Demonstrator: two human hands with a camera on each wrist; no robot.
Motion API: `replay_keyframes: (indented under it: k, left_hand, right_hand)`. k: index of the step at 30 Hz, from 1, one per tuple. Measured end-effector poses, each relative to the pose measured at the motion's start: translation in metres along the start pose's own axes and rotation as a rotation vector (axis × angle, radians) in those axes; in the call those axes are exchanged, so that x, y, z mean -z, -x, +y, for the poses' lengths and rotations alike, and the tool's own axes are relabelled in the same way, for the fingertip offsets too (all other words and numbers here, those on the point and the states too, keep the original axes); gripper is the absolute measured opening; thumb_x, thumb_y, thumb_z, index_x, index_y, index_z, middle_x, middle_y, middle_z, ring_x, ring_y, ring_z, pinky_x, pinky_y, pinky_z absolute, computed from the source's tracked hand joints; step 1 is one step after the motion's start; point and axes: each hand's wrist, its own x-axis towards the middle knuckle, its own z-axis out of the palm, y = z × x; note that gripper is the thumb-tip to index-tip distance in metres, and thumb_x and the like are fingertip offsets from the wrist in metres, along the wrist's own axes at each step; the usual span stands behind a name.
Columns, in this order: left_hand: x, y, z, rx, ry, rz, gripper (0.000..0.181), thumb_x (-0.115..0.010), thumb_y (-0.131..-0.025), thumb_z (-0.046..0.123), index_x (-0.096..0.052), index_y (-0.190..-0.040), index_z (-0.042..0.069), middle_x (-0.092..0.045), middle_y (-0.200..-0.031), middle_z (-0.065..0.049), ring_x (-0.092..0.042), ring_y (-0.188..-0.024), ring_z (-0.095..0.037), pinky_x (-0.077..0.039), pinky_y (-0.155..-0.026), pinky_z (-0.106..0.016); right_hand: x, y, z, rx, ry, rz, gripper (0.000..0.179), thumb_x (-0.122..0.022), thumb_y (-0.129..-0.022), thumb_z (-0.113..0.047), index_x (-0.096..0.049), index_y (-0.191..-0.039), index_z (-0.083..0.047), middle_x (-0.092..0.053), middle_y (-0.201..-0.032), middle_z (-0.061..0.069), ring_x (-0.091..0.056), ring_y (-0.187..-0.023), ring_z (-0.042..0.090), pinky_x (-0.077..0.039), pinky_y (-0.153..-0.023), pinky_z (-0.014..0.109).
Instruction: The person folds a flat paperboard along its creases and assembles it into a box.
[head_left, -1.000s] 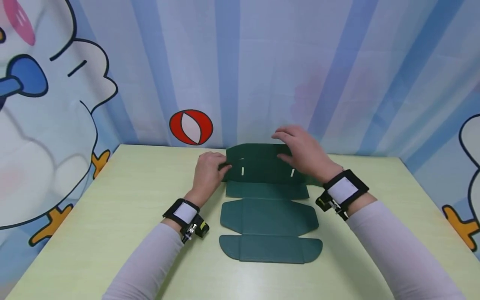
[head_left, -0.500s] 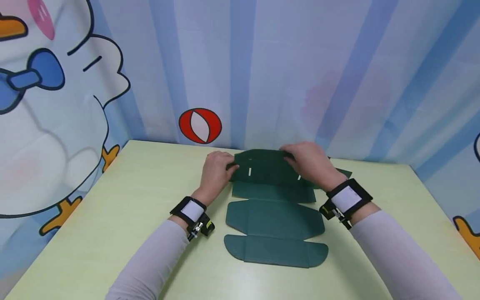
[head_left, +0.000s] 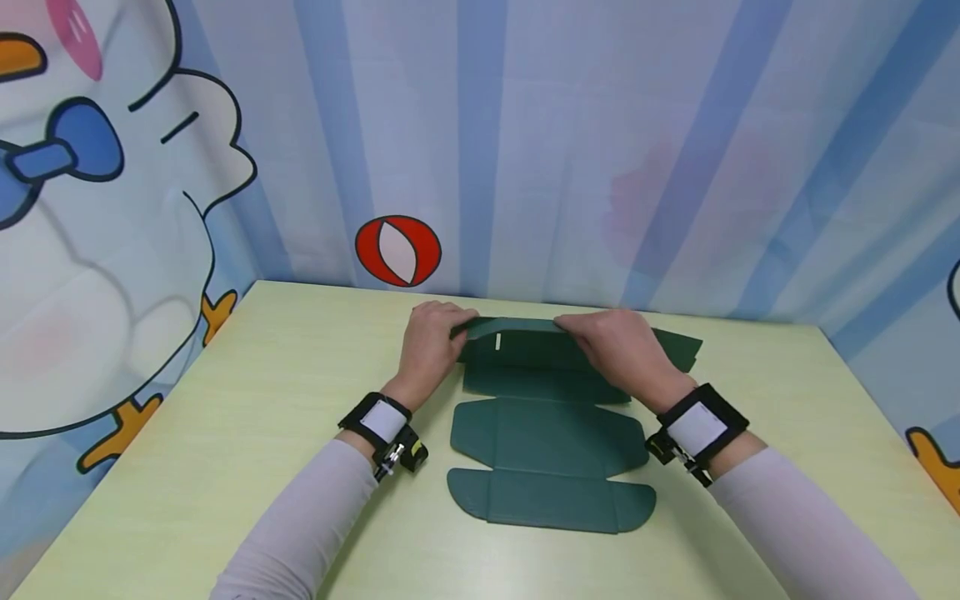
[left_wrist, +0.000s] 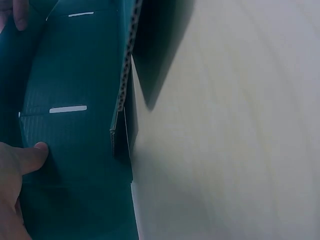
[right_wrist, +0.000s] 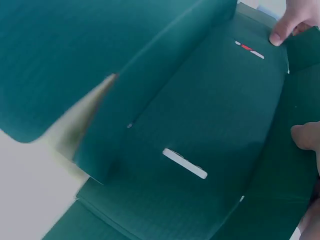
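A dark green flat cardboard box [head_left: 551, 433] lies unfolded on the table, its creased panels running toward me. Its far panel stands raised and has narrow slots. The strip along the top of that panel bends forward. My left hand [head_left: 433, 340] pinches the raised panel's left end, with the thumb on the inner face in the left wrist view. My right hand [head_left: 624, 352] grips the bent top strip [head_left: 517, 324] right of its middle and covers one slot in the head view. In the right wrist view that slot [right_wrist: 185, 163] shows as a pale opening.
The pale yellow table [head_left: 315, 358] reaches back to a blue striped curtain [head_left: 555, 150] with cartoon prints. A side flap [head_left: 677, 346] of the cardboard sticks out beyond my right hand. Both wrists wear black camera straps.
My right hand has come down from above the raised panel and taken hold of its top strip. That strip has folded toward me. The left hand keeps its pinch on the left end.
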Motion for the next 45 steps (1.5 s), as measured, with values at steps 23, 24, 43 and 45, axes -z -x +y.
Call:
replay_keyframes:
  k: [23,24,43,45]
  left_hand:
    - [0.003,0.001,-0.006,-0.045,0.002,-0.022,0.034,-0.074,-0.085,0.003,-0.075,-0.116,0.014,-0.077,-0.105,-0.005,-0.068,-0.099,-0.025,-0.051,-0.099,-0.044]
    - [0.003,0.001,-0.006,-0.043,0.002,-0.024,0.033,-0.074,-0.085,0.003,-0.075,-0.117,0.014,-0.077,-0.105,-0.006,-0.068,-0.099,-0.025,-0.051,-0.099,-0.044]
    - [0.023,0.009,0.005,-0.116,0.045,0.017,0.032,-0.066,-0.095,0.017,-0.069,-0.125,0.009,-0.071,-0.122,-0.008,-0.065,-0.115,-0.025,-0.050,-0.106,-0.041]
    - [0.024,0.011,0.009,-0.156,0.026,0.023,0.033,-0.068,-0.094,0.026,-0.071,-0.123,0.010,-0.072,-0.120,-0.007,-0.064,-0.113,-0.024,-0.052,-0.102,-0.039]
  right_hand:
    - [-0.034,0.024,-0.011,0.063,0.130,0.208,0.038,-0.073,-0.086,-0.006,-0.069,-0.124,-0.004,-0.071,-0.120,0.014,-0.071,-0.108,0.028,-0.061,-0.077,0.042]
    - [-0.034,0.024,-0.012,0.061,0.130,0.208,0.038,-0.073,-0.086,-0.006,-0.069,-0.124,-0.004,-0.071,-0.121,0.014,-0.071,-0.108,0.028,-0.061,-0.077,0.042]
    - [-0.034,0.023,-0.011,0.027,0.134,0.145,0.040,-0.073,-0.087,-0.010,-0.068,-0.127,-0.007,-0.070,-0.123,0.011,-0.070,-0.111,0.027,-0.060,-0.081,0.042]
    - [-0.034,0.023,-0.011,0.027,0.137,0.145,0.040,-0.074,-0.087,-0.009,-0.068,-0.127,-0.007,-0.070,-0.123,0.011,-0.070,-0.111,0.027,-0.060,-0.082,0.042]
